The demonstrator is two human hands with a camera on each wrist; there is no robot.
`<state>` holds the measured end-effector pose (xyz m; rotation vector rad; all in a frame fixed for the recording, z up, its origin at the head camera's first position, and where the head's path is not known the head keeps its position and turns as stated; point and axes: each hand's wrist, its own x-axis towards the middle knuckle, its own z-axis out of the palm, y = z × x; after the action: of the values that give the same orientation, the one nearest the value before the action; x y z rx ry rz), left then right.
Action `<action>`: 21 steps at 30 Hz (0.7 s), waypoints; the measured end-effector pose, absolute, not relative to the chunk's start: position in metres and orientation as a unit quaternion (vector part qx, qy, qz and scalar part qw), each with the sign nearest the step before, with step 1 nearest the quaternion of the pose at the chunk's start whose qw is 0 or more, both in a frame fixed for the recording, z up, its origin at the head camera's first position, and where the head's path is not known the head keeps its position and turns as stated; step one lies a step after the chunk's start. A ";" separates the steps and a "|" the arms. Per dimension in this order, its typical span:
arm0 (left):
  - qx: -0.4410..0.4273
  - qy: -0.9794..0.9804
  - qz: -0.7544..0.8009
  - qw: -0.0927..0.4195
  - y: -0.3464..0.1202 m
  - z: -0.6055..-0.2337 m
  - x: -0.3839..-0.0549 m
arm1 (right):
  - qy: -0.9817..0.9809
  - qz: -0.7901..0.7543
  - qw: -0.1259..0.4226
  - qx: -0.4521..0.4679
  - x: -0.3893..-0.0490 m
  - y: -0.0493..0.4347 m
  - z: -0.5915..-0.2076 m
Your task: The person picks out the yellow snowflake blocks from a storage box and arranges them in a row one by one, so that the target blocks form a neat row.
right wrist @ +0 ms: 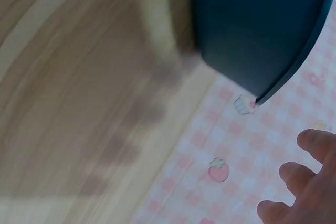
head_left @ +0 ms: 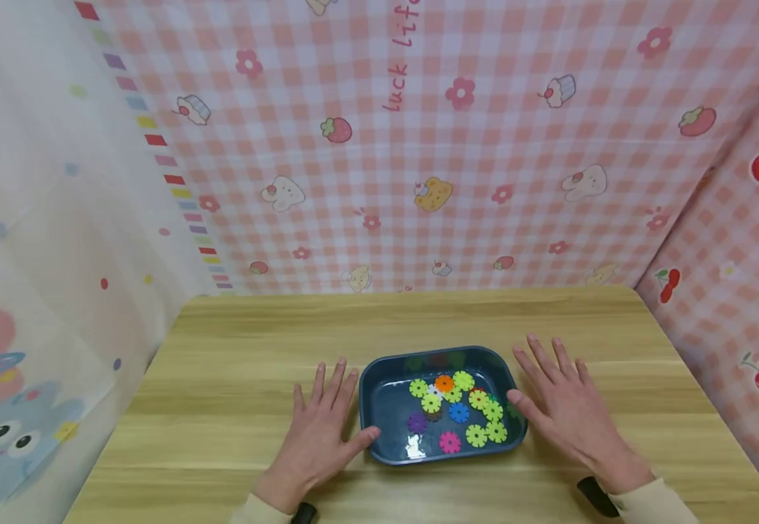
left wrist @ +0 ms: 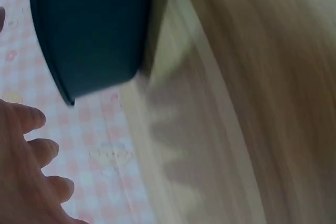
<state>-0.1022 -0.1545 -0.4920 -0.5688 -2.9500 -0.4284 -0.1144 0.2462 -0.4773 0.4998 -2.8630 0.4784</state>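
Note:
A dark blue tray (head_left: 388, 447) with raised walls sits on the wooden table, holding several notched plastic discs. Many discs are yellow-green, like this one (head_left: 476, 436); others are an orange disc (head_left: 444, 383), a blue disc (head_left: 459, 413), a purple disc (head_left: 417, 423) and a pink disc (head_left: 450, 442). My left hand (head_left: 319, 437) is spread beside the tray's left end, its thumb tip overlapping the rim in the head view. At the right end my right hand (head_left: 572, 407) is likewise spread, thumb near the rim. Both wrist views show the tray's outer wall (left wrist: 94, 35) with fingers held apart from it.
The wooden table (head_left: 255, 342) extends to both sides and behind the tray. A pink checked cloth (head_left: 379, 167) hangs along the back edge. On the left is a white printed curtain (head_left: 45, 218), and on the right another checked cloth (head_left: 733, 306) with cherries.

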 end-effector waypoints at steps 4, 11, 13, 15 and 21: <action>-0.193 -0.971 -0.139 0.029 -0.145 -0.493 -0.100 | -0.962 0.177 0.101 0.181 -0.111 0.235 -0.473; -0.189 -0.972 -0.139 0.001 -0.140 -0.495 -0.099 | -0.954 0.200 0.087 0.207 -0.107 0.212 -0.464; -0.190 -0.972 -0.138 -0.001 -0.139 -0.496 -0.099 | -0.951 0.209 0.079 0.215 -0.107 0.206 -0.463; -0.190 -0.972 -0.137 -0.003 -0.139 -0.497 -0.100 | -0.948 0.216 0.074 0.223 -0.107 0.201 -0.462; -0.189 -0.971 -0.144 -0.012 -0.139 -0.499 -0.100 | -0.939 0.232 0.055 0.249 -0.111 0.186 -0.463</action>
<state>-0.1000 -0.1390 -0.4987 -0.5970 -3.0747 -0.4544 -0.1110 0.1859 -0.4629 0.7574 -2.8500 0.7056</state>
